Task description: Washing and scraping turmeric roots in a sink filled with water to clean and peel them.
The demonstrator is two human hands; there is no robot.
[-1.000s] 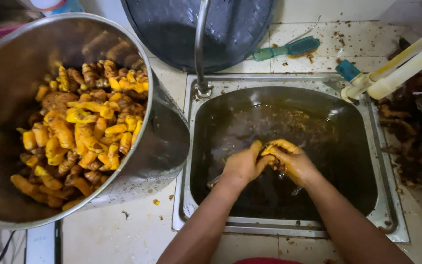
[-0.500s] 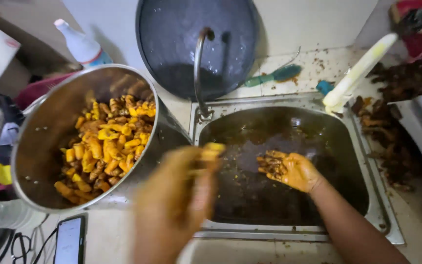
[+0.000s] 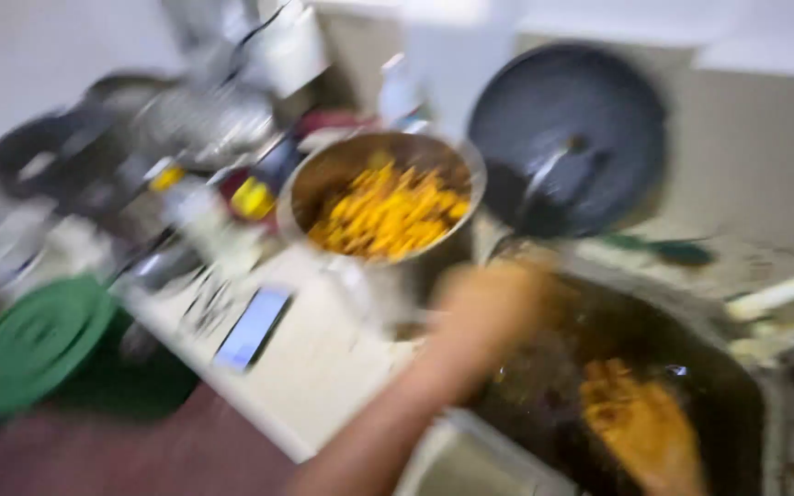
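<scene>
Pale counter (image 3: 323,367) under pot (image 3: 379,197), phone (image 3: 252,328)

Motion blur smears both hands (image 3: 498,303), hiding their grip; the sink (image 3: 746,386) is cut off.

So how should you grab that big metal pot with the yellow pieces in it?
Probably by the rim, with one hand on each side of the big metal pot. It is wide, round, open-topped and stands upright. No handles show in this blurry view.
</scene>
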